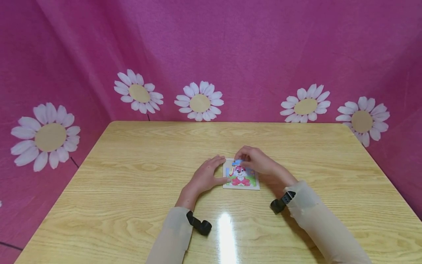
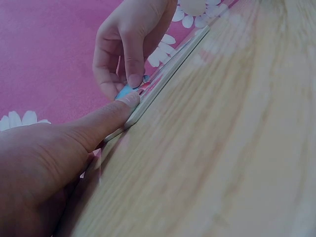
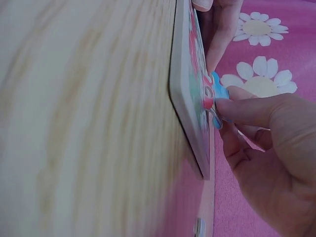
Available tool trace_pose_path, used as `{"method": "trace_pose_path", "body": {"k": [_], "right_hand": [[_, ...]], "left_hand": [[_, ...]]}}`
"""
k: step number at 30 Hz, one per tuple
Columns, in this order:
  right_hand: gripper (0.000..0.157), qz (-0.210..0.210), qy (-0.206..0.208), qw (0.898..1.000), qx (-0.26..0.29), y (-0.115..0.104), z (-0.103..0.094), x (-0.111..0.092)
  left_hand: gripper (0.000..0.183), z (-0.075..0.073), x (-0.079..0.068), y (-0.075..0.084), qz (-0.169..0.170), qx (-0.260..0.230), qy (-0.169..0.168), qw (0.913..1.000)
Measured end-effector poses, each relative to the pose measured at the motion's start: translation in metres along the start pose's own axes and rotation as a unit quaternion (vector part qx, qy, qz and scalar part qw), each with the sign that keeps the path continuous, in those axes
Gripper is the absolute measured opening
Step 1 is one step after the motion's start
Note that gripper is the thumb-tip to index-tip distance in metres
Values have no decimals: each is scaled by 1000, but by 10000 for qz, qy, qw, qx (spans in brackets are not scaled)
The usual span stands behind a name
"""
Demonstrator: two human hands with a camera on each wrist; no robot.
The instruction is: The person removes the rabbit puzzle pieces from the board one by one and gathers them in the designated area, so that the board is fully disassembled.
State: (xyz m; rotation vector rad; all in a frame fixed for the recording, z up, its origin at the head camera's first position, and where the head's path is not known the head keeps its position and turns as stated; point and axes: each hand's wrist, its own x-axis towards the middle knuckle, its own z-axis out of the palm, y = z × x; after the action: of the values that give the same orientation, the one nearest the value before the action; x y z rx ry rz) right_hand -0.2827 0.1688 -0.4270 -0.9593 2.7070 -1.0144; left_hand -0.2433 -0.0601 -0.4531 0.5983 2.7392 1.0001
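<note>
A small square jigsaw puzzle (image 1: 240, 181) in a pale frame lies on the table, showing a pink cartoon animal on green and blue. My right hand (image 1: 255, 159) pinches a blue and pink puzzle piece (image 3: 220, 94) between thumb and fingertips, over the upper part of the picture. In the right wrist view the piece stands tilted against the board. My left hand (image 1: 207, 174) rests at the puzzle's left side, fingers by the top left corner and thumb (image 2: 113, 116) lying on the lower left of the board. The bare backing shows at the upper left of the frame.
The wood-grain table (image 1: 132, 176) extends on all sides of the puzzle, with a bright light reflection near its front. A pink cloth (image 1: 230, 55) with white daisies hangs behind and beside it. Both wrists carry black camera straps (image 1: 199, 223).
</note>
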Motion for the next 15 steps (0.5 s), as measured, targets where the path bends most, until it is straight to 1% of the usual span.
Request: {"method": "trace_pose_path", "body": {"k": [8,15], "right_hand": [[20,-198,53,9997,102,3,-1,-2],[21,-189,91,9997,-150,0,-2,0]], "left_hand": [[75,0,-1,1,-22,-49,-8,10000],[75,0,0,1,-27,-37,4,10000]]}}
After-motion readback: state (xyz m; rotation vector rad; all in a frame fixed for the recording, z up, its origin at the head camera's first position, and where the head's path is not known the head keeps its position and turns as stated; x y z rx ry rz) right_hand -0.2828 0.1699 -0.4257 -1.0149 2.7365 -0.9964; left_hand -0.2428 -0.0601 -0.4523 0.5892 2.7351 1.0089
